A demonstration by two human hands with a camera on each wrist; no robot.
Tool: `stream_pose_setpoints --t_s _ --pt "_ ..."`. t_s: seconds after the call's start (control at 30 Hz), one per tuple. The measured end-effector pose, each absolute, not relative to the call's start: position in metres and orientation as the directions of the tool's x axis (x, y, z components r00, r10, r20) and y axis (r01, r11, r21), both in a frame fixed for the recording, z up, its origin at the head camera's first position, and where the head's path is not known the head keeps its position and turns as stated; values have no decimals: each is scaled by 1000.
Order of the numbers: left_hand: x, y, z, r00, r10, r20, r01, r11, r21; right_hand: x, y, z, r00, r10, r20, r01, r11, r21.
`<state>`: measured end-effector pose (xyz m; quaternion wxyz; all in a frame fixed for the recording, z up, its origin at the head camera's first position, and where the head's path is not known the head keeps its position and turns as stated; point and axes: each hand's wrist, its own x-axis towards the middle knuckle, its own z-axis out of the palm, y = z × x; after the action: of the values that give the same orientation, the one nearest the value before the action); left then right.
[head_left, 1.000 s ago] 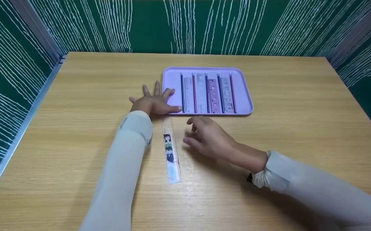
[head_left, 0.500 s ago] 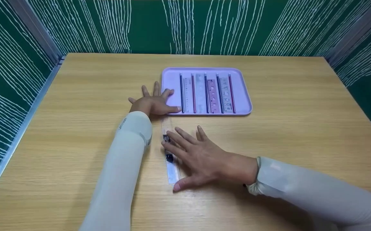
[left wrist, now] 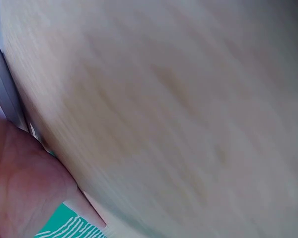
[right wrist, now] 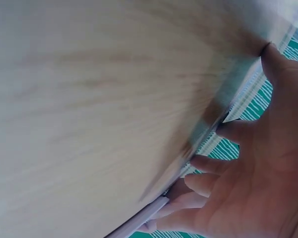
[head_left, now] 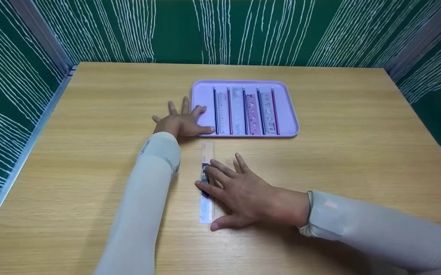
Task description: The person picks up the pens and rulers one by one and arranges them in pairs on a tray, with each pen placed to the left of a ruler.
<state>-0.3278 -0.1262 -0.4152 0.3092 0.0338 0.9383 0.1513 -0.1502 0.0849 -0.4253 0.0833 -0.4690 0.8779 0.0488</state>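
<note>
On the wooden table lies a clear ruler (head_left: 206,212) with a dark cartoon print, its length running away from me. My right hand (head_left: 241,193) is spread over it, straight fingertips touching its middle and the thumb beside its near end; the fingers hide part of the print. In the right wrist view the fingers (right wrist: 238,131) are extended along the tabletop. My left hand (head_left: 182,122) rests with spread fingers at the near left corner of the purple tray (head_left: 289,118), thumb over its rim. The left wrist view shows mostly blurred tabletop and part of the palm (left wrist: 25,183).
Inside the tray, dark pencils (head_left: 216,110) and red pencils (head_left: 275,110) alternate with rulers, among them a pink ruler (head_left: 252,114) and a clear stencil ruler (head_left: 268,112). Green walls (head_left: 178,30) with white streaks enclose the table (head_left: 90,172) at the back and sides.
My right hand has come down with its fingers spread onto the ruler. The ruler has shifted slightly right and towards me and turned straighter. The left hand and tray have stayed in place.
</note>
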Motion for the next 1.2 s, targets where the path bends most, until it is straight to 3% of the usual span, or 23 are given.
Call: stream_pose_setpoints --t_s 0.53,0.77,1.03,1.2 --pt "-328 -128 -416 -804 166 -570 -14 954 298 -150 97 -426 -492 -844 -213 -867 498 30" --pt "-327 -128 -415 -808 165 -566 -15 954 299 -151 94 -428 -508 -855 -105 -855 485 186" --pt "-328 -127 -414 -801 168 -575 -14 955 297 -151 94 -434 -511 -859 -13 -836 493 241" --pt "-329 -127 -416 -801 167 -575 -21 952 305 -150 94 -438 -477 -879 17 -838 461 291"
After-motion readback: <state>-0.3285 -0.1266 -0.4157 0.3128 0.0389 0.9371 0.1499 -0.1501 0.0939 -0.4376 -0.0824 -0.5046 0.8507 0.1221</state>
